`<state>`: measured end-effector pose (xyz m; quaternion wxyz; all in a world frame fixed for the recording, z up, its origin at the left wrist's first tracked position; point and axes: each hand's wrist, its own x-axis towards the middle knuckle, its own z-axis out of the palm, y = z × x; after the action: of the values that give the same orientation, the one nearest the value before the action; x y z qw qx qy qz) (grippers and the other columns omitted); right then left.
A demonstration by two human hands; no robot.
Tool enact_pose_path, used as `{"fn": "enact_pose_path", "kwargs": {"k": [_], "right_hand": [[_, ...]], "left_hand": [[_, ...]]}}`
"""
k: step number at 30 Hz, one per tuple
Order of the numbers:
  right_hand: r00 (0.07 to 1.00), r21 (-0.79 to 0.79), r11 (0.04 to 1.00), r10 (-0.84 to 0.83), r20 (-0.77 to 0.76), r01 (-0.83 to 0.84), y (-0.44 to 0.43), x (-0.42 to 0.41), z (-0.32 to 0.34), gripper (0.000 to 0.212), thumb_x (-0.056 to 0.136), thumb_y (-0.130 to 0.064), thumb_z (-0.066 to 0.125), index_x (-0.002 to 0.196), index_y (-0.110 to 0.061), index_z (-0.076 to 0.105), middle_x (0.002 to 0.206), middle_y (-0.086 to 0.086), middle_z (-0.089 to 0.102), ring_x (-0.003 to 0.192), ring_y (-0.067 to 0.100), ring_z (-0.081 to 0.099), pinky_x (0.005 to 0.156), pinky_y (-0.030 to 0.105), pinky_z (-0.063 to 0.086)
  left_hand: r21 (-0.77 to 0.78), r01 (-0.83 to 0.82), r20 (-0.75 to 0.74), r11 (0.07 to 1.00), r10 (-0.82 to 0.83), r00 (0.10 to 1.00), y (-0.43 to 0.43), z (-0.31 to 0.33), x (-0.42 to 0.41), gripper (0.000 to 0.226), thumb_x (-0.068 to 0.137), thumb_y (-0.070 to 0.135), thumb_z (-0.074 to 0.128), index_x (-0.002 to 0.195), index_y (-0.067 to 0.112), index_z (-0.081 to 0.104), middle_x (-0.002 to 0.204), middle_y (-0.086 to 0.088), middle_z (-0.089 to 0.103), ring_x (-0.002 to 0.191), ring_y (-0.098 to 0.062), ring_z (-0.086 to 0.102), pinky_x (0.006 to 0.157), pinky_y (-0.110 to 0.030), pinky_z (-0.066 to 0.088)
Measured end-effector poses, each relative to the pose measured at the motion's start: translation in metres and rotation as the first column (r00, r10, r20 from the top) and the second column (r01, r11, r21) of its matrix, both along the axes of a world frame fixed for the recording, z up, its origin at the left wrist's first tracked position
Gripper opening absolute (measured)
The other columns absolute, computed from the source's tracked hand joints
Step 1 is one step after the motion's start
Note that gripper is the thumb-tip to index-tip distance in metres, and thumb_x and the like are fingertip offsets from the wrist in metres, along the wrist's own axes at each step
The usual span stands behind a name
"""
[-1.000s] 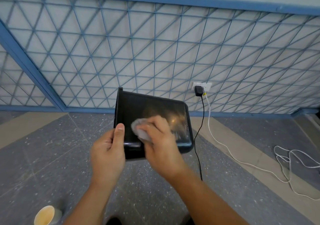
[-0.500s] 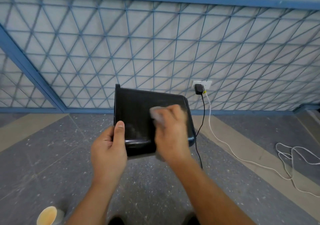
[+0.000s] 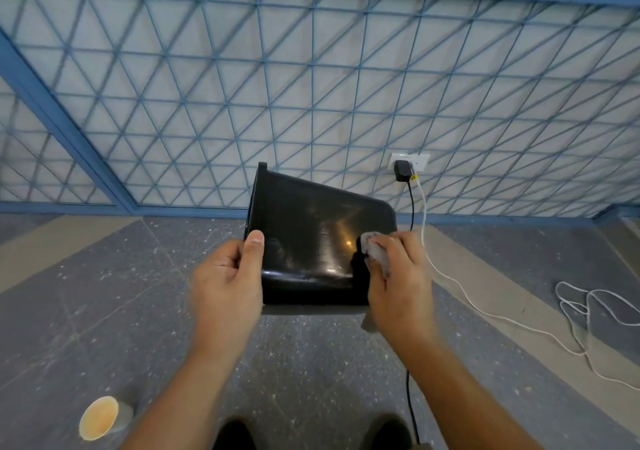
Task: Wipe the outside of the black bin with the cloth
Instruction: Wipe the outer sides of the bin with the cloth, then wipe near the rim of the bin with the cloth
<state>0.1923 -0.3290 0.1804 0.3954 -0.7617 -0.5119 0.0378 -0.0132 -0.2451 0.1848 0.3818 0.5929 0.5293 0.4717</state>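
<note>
The step in hand is the wiping itself. The bin (image 3: 311,238) is held off the floor at the centre of the view, lying on its side, with its mouth toward 9 o'clock and its base toward 3 o'clock. The left hand (image 3: 227,286) grips its rim end at 9 o'clock, thumb flat on the outer wall and fingers hidden behind. The right hand (image 3: 398,283) bunches the cloth (image 3: 375,253) under curled fingers and presses it on the wall by the base corner, at the bin's 4 o'clock. The upward face shines, so I judge the next move calls for the left hand to turn the bin and bring another side up, gripping firmly against the cloth's push
</note>
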Motion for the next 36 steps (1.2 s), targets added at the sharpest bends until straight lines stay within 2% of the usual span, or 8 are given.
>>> {"fn": "enact_pose_path", "kwargs": {"k": [5,9,14,18,21,27,31,36], "right_hand": [[0.983,0.042,0.986,-0.155,-0.098,0.160,0.058,0.011,0.028,0.017,0.099,-0.001,0.058,0.113,-0.001,0.067,0.111,0.002,0.046,0.106,0.031,0.055,0.094,0.032,0.045],[0.993,0.163,0.982,0.105,-0.061,-0.093,0.088,-0.049,0.034,0.023,0.094,0.000,0.059,0.110,-0.013,0.068,0.113,0.004,0.054,0.099,0.026,0.052,0.086,0.028,0.041],[0.995,0.043,0.999,0.037,-0.089,-0.033,0.089,0.002,-0.030,0.032,0.092,0.005,0.061,0.114,-0.016,0.068,0.120,0.003,0.052,0.108,0.025,0.054,0.097,0.034,0.048],[0.958,-0.098,0.981,-0.184,-0.221,0.166,0.115,0.046,-0.071,0.018,0.101,0.000,0.055,0.116,-0.002,0.066,0.122,0.011,0.051,0.108,0.032,0.057,0.094,0.029,0.045],[0.983,0.022,0.997,-0.074,-0.168,0.079,0.166,0.018,-0.082,0.025,0.096,0.004,0.057,0.116,-0.006,0.067,0.119,0.012,0.052,0.103,0.030,0.054,0.091,0.038,0.047],[0.997,0.027,0.999,0.033,-0.072,-0.031,0.203,0.021,-0.124,0.032,0.095,0.004,0.060,0.123,-0.010,0.065,0.121,0.008,0.052,0.104,0.026,0.051,0.091,0.039,0.049],[0.977,-0.009,0.992,-0.122,-0.177,0.122,0.254,0.041,-0.147,0.023,0.095,0.009,0.055,0.112,0.001,0.068,0.117,0.021,0.055,0.103,0.040,0.054,0.092,0.056,0.048],[0.978,0.120,0.980,0.174,-0.114,-0.161,0.292,-0.009,-0.180,0.029,0.094,-0.004,0.058,0.121,-0.012,0.066,0.119,0.007,0.054,0.100,0.025,0.050,0.086,0.045,0.050]], "left_hand": [[0.062,0.056,-0.023,0.997,-0.055,0.998,0.003,0.007,0.016,0.056,0.100,0.060,0.054,0.062,0.020,0.047,0.050,0.003,0.043,0.046,-0.013,0.043,0.049,-0.021,0.035],[0.097,0.019,-0.084,0.995,-0.011,0.996,0.024,0.009,0.052,0.053,0.105,0.047,0.056,0.062,0.015,0.052,0.051,0.007,0.049,0.050,-0.011,0.047,0.048,-0.022,0.034],[0.017,0.002,-0.112,1.000,0.000,0.994,0.068,-0.014,0.048,0.056,0.109,0.047,0.057,0.068,0.009,0.052,0.059,-0.005,0.050,0.062,-0.030,0.058,0.061,-0.052,0.055],[0.035,0.049,-0.218,0.998,-0.041,0.975,0.092,-0.044,0.062,0.054,0.109,0.043,0.059,0.070,0.005,0.056,0.062,-0.011,0.056,0.061,-0.025,0.059,0.059,-0.045,0.054],[0.043,0.052,-0.253,0.998,-0.040,0.967,0.122,-0.070,0.085,0.053,0.107,0.041,0.060,0.065,0.010,0.051,0.057,-0.005,0.050,0.054,-0.012,0.052,0.049,-0.019,0.037],[-0.032,0.020,-0.154,0.999,-0.024,0.988,0.187,-0.115,0.071,0.054,0.100,0.058,0.057,0.067,0.014,0.056,0.060,-0.006,0.059,0.055,-0.018,0.059,0.056,-0.045,0.053],[-0.077,0.074,-0.195,0.994,-0.088,0.977,0.210,-0.146,0.076,0.056,0.099,0.058,0.057,0.060,0.019,0.046,0.052,0.009,0.051,0.049,-0.008,0.048,0.051,-0.029,0.040],[-0.076,0.040,-0.251,0.996,-0.058,0.966,0.241,-0.181,0.088,0.049,0.108,0.033,0.063,0.065,0.012,0.055,0.054,0.000,0.055,0.052,-0.007,0.054,0.046,-0.018,0.038]]}}
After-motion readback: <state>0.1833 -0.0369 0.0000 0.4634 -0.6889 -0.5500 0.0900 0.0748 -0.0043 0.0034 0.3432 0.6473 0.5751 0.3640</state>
